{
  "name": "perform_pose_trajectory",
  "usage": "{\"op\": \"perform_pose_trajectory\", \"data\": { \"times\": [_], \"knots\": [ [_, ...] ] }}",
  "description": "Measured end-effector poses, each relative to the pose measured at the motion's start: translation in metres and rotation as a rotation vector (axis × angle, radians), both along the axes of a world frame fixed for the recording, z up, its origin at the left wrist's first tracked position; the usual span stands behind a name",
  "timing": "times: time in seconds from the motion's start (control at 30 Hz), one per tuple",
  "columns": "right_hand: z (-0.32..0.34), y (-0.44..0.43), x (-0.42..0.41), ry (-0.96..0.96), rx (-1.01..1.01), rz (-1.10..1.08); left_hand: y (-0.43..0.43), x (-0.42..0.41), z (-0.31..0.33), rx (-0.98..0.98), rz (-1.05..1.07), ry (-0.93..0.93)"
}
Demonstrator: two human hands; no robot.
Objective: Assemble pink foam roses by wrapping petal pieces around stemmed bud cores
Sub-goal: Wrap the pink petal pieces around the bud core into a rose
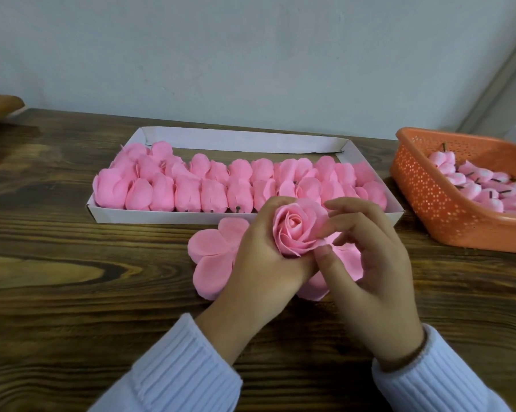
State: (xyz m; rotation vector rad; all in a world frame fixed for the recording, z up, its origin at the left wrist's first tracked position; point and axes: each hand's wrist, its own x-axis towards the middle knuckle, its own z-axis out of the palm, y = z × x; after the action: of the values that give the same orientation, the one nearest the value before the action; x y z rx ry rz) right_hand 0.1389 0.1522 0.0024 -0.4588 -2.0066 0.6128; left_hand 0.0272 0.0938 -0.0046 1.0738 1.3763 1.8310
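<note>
Left hand (pixel 259 257) curls around the rose (pixel 295 230); right hand (pixel 367 260) pinches its outer petal with thumb and bent fingers.

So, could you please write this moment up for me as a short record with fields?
left hand: grips the rose at its base
right hand: fingers pinch its outer petal
rose: held above the table, spiral centre facing up
petal piece: flat on the table under both hands
tray: white, behind the hands, two rows of pink foam pieces
basket: orange, far right, holds stemmed bud cores
</note>
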Motion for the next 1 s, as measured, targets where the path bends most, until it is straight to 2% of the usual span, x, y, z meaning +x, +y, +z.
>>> {"op": "perform_pose_trajectory", "data": {
  "times": [0.3,0.43,0.7,0.83,0.9,1.0],
  "knots": [
    [-0.0016,0.0,0.0009,0.019,-0.105,0.087,-0.0021,-0.0011,-0.0011,0.014,0.025,0.03],
    [-0.0005,-0.0012,0.0014,0.025,-0.074,0.135,-0.001,-0.0008,-0.0009,0.037,-0.006,0.043],
    [0.0,-0.0023,0.0019,0.163,-0.033,0.141,-0.0017,0.0006,0.001,-0.026,-0.017,0.086],
    [0.0014,-0.0012,0.0018,0.248,-0.141,0.168,-0.0026,0.0007,-0.0016,-0.018,-0.005,0.181],
    [0.0017,-0.0008,0.0017,0.191,-0.136,0.188,-0.0022,0.0019,-0.0018,-0.018,-0.011,0.197],
    [-0.0005,-0.0024,0.0008,0.044,-0.025,0.175,-0.0032,0.0031,0.0018,-0.002,-0.06,0.153]
  ]
}}
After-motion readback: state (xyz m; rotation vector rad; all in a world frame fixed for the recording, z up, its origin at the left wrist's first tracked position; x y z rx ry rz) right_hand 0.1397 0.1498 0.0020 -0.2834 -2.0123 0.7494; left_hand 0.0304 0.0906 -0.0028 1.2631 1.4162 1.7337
